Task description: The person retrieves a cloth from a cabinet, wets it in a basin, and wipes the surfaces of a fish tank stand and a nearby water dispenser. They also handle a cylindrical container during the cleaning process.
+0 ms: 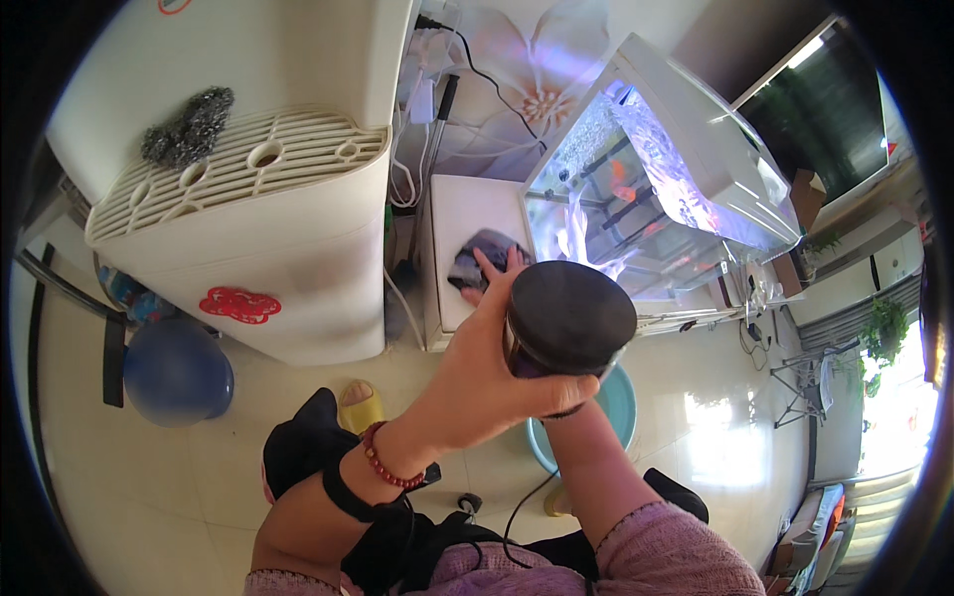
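My left hand point(477, 372) grips a jar with a wide dark round lid point(574, 316), raised in front of me. The arm on the right passes beneath the jar. Beyond it, the fingers of my right hand point(490, 274) lie spread on a crumpled dark grey cloth point(484, 242). The cloth rests on the white top of a low cabinet point(473, 201). The jar and my left hand hide the palm and wrist of my right hand.
A lit aquarium point(633, 201) with orange fish stands right of the cabinet. At left, steel wool point(188, 128) lies on a white appliance's slatted tray point(298, 141). Cables point(484, 74) hang behind. A light-blue basin point(617, 406) and a blue bin point(179, 372) stand on the floor.
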Demonstrator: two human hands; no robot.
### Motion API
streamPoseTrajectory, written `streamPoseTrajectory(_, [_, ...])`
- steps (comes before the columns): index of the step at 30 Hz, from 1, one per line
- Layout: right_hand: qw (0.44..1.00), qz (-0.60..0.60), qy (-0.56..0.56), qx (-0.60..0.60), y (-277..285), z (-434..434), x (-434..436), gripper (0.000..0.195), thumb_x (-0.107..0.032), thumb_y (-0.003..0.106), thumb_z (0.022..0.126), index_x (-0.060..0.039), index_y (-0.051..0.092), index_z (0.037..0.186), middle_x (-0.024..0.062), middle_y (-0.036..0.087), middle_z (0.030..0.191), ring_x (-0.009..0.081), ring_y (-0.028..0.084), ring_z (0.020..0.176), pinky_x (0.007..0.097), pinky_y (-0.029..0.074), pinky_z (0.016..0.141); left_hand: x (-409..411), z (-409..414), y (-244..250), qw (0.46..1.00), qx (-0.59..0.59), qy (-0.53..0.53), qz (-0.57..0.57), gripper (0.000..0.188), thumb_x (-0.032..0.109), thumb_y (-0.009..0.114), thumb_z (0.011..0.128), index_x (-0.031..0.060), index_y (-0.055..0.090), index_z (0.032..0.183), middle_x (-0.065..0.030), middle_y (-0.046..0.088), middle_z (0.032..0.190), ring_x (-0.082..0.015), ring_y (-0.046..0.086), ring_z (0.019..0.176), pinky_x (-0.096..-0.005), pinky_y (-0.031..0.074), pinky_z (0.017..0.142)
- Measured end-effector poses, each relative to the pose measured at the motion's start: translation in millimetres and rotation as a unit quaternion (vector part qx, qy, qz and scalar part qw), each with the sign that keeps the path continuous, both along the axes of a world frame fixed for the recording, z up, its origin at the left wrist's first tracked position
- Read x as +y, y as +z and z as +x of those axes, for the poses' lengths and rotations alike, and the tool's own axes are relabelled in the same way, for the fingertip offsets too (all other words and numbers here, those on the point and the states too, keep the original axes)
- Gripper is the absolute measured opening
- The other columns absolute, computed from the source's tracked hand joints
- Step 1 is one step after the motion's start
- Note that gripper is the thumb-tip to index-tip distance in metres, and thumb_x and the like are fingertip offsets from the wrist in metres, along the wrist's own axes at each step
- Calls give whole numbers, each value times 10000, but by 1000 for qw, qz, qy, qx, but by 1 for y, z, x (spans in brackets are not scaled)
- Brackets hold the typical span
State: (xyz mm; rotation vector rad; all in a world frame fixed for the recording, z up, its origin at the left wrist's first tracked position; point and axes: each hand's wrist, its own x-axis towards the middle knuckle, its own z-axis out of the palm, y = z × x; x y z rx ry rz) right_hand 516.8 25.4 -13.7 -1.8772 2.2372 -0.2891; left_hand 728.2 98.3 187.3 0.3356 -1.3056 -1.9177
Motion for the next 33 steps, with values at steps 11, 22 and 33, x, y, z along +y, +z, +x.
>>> streamPoseTrajectory(11, [997, 19, -16, 75, -15, 5, 43, 775, -633, 598, 834, -390, 299, 1507, 329, 165, 1546, 507, 148, 1437, 632, 159, 1118, 16, -2, -6, 1000, 22, -2, 6, 764, 232, 849, 681, -14, 461, 1292, -102, 594, 1162, -181, 571, 1089, -327, 435, 991])
streamPoseTrajectory(22, [995, 55, -79, -34, 6, 28, -92, 806, -755, 502, 813, -453, 231, 1510, 290, 27, 1587, 507, -11, 1457, 732, 55, 1070, -5, -6, -4, 998, 37, 42, 9, 764, 261, 840, 637, -19, 491, 1257, -143, 597, 1129, -245, 590, 1050, -351, 451, 951])
streamPoseTrajectory(33, [997, 44, -53, 22, -31, -27, -205, 786, -681, 598, 794, -496, 274, 1486, 246, 38, 1604, 456, 11, 1477, 718, 55, 1087, -23, 11, 8, 996, 14, 81, -35, 857, 189, 878, 637, 0, 424, 1339, -108, 561, 1231, -180, 538, 1165, -322, 394, 1031])
